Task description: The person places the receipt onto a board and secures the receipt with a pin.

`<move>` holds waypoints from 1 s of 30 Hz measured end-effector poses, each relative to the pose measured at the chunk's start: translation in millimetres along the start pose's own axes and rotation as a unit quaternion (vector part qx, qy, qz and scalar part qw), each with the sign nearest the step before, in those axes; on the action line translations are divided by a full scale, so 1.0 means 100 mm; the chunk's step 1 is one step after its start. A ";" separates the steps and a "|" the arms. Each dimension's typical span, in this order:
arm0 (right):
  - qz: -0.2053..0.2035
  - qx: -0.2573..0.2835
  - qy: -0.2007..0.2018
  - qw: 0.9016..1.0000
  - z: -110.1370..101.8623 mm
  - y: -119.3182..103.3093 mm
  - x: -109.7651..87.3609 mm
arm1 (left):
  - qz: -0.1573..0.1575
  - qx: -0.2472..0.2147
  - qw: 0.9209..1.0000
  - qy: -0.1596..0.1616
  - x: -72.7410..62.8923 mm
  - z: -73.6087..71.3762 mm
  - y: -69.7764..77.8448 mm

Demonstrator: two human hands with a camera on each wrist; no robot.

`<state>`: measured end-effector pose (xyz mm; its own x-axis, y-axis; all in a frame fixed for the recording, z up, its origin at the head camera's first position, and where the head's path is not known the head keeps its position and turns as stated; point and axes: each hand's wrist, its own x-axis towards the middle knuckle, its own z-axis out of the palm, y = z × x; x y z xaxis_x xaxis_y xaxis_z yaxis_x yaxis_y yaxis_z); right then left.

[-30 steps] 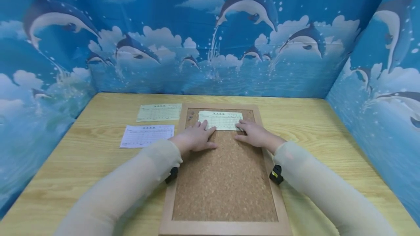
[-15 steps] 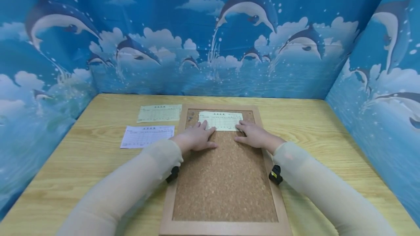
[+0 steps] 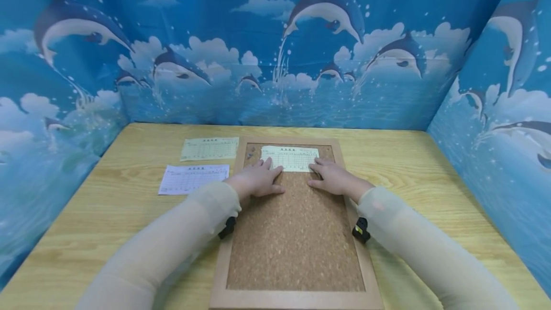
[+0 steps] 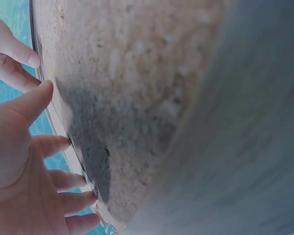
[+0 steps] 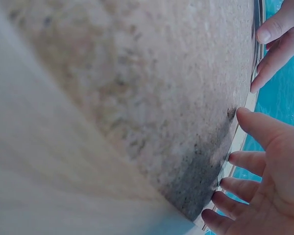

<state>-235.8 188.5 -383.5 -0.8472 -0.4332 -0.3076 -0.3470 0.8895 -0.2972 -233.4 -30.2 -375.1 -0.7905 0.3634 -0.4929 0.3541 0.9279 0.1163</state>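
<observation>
Nearby: corkboard (image 3: 297, 243) on table (image 3: 430, 171) | left hand (image 3: 257, 181), fingers spread, tips on the left end of the paper slip (image 3: 292, 159) | right hand (image 3: 333, 177), fingers spread, tips on its right end | paper slip lying toward corkboard's far edge | dolphin curtain (image 3: 275, 47) behind

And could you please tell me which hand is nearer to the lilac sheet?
Left: the left hand is just right of the lilac sheet; the right hand is farther off, toward the right side of the corkboard.

I see soft, bright light on the counter (image 3: 404, 166). Up close at both wrists, the cork board (image 4: 132, 54) looks bent and blurry, with dark shadows.
</observation>
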 end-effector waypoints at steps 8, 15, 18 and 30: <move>-0.005 0.000 0.002 1.000 0.01 0.00 0.00 | 0.001 -0.003 1.000 -0.002 0.01 -0.01 -0.01; -0.006 -0.003 0.002 1.000 0.01 0.01 0.00 | 0.006 -0.004 1.000 -0.001 0.02 0.00 -0.02; -0.009 -0.003 0.004 1.000 0.01 0.02 -0.01 | 0.006 -0.008 1.000 0.000 0.02 -0.01 -0.02; -0.008 -0.003 0.003 1.000 0.02 0.02 -0.01 | 0.006 -0.014 1.000 -0.001 0.01 -0.01 -0.01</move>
<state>-234.7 190.4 -385.2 -0.8441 -0.4461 -0.2976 -0.3624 0.8836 -0.2966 -235.8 -30.9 -374.8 -0.7854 0.3741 -0.4931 0.3490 0.9256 0.1464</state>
